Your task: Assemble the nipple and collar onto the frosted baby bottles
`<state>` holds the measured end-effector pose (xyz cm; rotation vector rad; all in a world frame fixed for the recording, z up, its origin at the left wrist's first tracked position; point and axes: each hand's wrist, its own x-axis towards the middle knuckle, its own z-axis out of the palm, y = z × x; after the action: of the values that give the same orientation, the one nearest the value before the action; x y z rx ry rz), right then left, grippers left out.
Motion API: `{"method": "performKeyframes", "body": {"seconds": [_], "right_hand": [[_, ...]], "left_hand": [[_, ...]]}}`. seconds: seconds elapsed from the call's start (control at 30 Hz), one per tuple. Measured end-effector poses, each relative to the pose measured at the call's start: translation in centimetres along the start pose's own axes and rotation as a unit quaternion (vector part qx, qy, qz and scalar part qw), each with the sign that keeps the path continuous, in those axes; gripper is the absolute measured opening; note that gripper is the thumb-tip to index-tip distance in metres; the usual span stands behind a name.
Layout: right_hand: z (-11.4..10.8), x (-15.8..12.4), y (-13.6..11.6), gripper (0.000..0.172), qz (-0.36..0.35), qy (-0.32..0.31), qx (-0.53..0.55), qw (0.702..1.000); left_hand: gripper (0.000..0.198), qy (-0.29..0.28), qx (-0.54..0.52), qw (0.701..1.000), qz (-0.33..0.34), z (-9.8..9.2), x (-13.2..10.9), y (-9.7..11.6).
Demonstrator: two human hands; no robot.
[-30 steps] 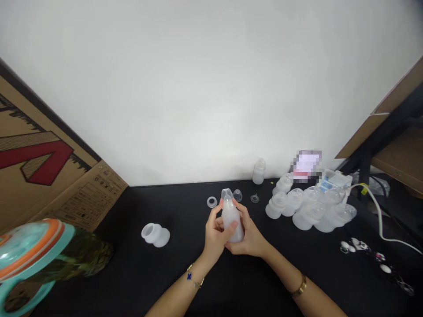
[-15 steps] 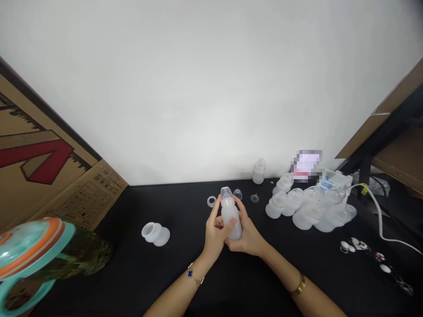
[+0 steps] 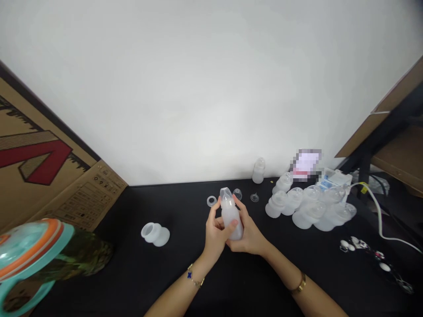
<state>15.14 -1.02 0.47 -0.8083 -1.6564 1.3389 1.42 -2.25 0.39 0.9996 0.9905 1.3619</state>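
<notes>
Both my hands hold a translucent white baby bottle (image 3: 230,213) upright above the black table (image 3: 185,264). My left hand (image 3: 215,235) wraps its lower body from the left, thumb across the front. My right hand (image 3: 248,233) cups it from the right, fingers reaching up toward the clear cap at its top. Just behind the bottle lie a clear ring (image 3: 211,201), a small clear cap (image 3: 237,194) and a clear teat (image 3: 254,197).
An open bottle body (image 3: 155,234) lies on its side at the left. Several finished bottles (image 3: 307,207) are clustered at the right, one more bottle (image 3: 258,171) stands by the wall. A cardboard box (image 3: 49,167) and a teal-orange object (image 3: 29,255) sit left; a white cable (image 3: 380,215) and small parts (image 3: 363,246) right.
The bottle and both hands have hardly shifted; the grip is the same.
</notes>
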Motion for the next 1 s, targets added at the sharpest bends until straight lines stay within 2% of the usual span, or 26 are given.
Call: {"method": "performKeyframes", "body": {"seconds": [0.3, 0.83, 1.0], "right_hand": [[0.16, -0.06, -0.06, 0.119, -0.029, 0.009, -0.005, 1.0], [0.32, -0.22, 0.85, 0.116, -0.047, 0.02, -0.005, 0.999], [0.39, -0.25, 0.74, 0.113, -0.049, 0.028, -0.004, 0.998]], "left_hand": [[0.083, -0.001, -0.001, 1.0, 0.0, 0.09, -0.01, 0.34], [0.074, 0.013, 0.001, 1.0, -0.003, 0.32, -0.01, 0.65], [0.069, 0.003, -0.002, 1.0, 0.0, 0.24, -0.07, 0.6]]}}
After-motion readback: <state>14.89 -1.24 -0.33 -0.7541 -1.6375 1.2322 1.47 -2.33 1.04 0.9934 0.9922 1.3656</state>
